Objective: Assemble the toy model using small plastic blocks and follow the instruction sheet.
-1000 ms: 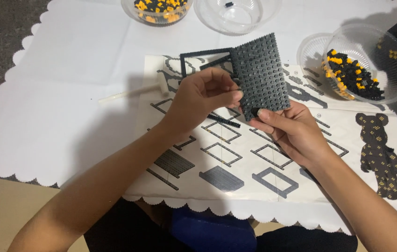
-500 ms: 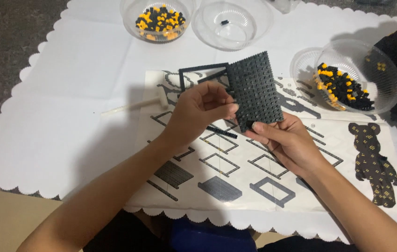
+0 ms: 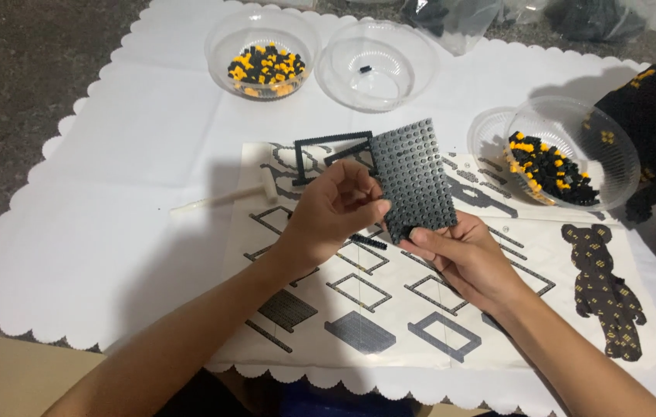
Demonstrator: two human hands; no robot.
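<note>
Left hand: forearm extended from lower left, fingers curled, thumb and fingertips pinched. Right hand: forearm from lower right, palm up, fingers gripping.

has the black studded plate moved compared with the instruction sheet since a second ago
No, hardly. The black studded plate is held up by both hands over the same top-middle drawings of the instruction sheet, beside the open black frame. The view itself shifted.

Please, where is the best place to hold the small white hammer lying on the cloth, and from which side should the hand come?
Probably the long thin handle. The white hammer lies flat on the white cloth, head toward the instruction sheet, handle pointing away to the left. That handle end looks free, so coming from above and pinching across it seems easiest. The left hand is nearest, though it is now at the studded black plate.
</note>
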